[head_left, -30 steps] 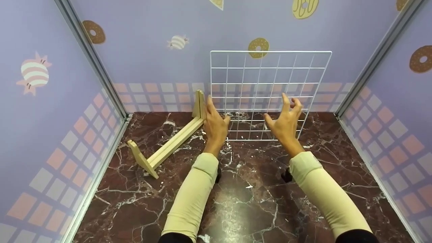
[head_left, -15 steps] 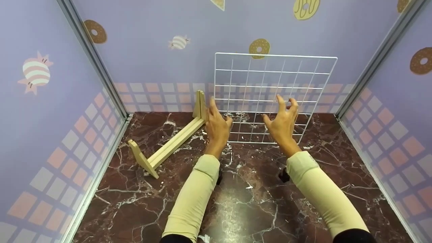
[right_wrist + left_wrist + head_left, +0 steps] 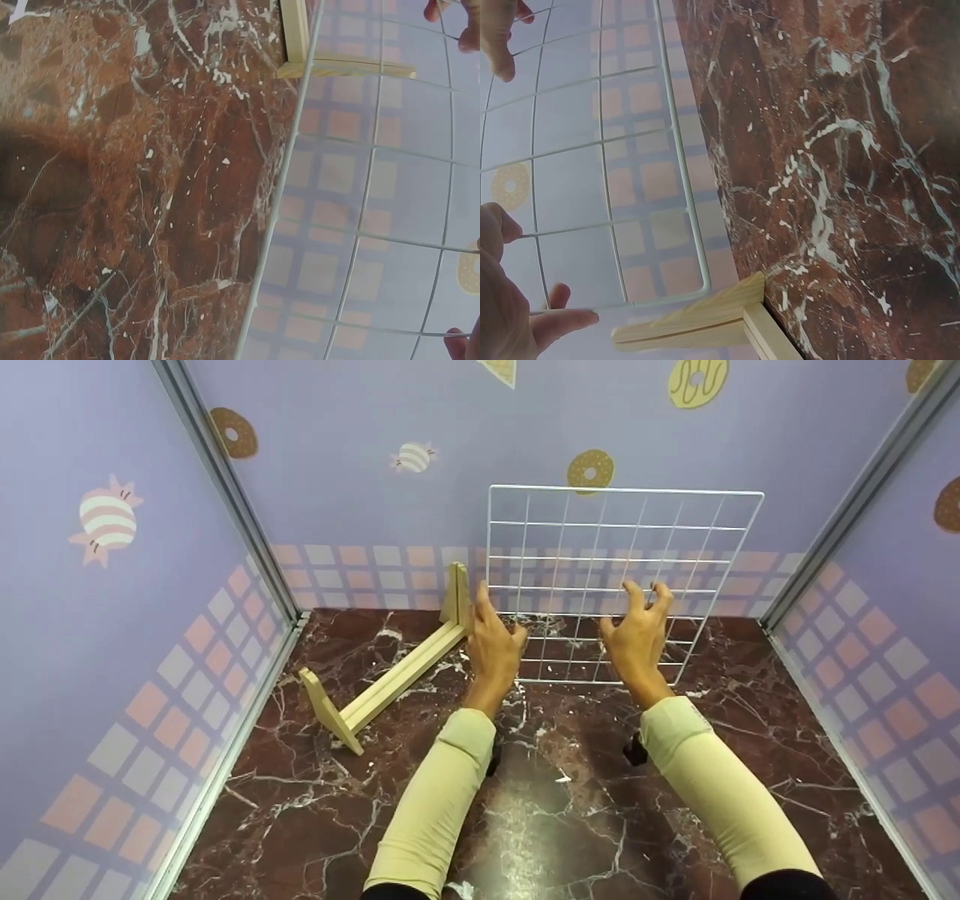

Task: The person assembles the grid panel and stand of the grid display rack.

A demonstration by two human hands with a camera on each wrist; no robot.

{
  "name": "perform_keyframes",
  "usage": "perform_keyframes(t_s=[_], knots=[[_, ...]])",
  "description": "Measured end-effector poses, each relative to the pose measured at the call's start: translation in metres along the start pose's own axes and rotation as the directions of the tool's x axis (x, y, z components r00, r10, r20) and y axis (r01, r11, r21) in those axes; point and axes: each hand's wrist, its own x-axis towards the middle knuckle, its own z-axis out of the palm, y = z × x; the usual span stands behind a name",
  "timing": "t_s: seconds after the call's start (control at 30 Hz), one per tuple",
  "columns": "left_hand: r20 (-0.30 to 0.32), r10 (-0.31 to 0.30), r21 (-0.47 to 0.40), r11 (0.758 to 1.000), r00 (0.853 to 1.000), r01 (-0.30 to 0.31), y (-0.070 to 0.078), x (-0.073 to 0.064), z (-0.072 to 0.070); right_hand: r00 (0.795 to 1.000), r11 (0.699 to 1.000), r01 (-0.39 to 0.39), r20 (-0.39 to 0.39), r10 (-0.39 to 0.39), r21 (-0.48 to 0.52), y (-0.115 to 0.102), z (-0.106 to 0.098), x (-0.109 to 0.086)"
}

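Note:
A white wire grid panel (image 3: 600, 523) stands upright in front of the far wall, held between both hands. My left hand (image 3: 495, 649) grips its left side edge; in the left wrist view, thumb and fingers lie on both sides of the wire. My right hand (image 3: 637, 643) holds wires right of the middle with curled fingers, their tips partly hidden. The panel's lower edge appears raised off the floor surface. Left of it a pale wooden stand (image 3: 405, 673) lies diagonally, a long grooved bar with an upright piece at each end. Its far upright (image 3: 690, 324) is close to my left hand.
The surface is dark red marbled stone (image 3: 555, 840). Purple patterned walls enclose it at the back (image 3: 337, 502), left (image 3: 45, 607) and right (image 3: 900, 607), with grey metal strips in the corners. A small white scrap (image 3: 563, 778) lies near the front.
The grid panel has shifted slightly right and down relative to the wooden stand, together with both hands. The head view has turned slightly left. Both hands keep their hold.

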Motion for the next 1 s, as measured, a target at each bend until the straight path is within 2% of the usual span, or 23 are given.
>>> perform_keyframes(t_s=[0.17,0.63,0.83,1.0], knots=[[0.012,-0.030,0.018,0.999,0.999,0.030,-0.006,0.000,0.000,1.000,1.000,0.025,-0.017,-0.026,-0.011,0.000,0.001,0.001],[0.059,-0.033,0.014,0.999,0.998,0.032,-0.009,-0.003,-0.004,0.999,0.999,0.021,-0.042,-0.020,0.031,0.002,0.002,-0.003],[0.084,-0.043,0.033,0.999,0.996,0.040,-0.011,0.000,-0.013,0.999,0.999,0.015,-0.039,-0.013,0.034,0.005,0.001,-0.002],[0.078,-0.032,0.029,0.999,0.996,0.030,-0.013,0.005,-0.025,0.999,1.000,-0.004,-0.051,0.005,0.025,0.008,0.001,0.000]])
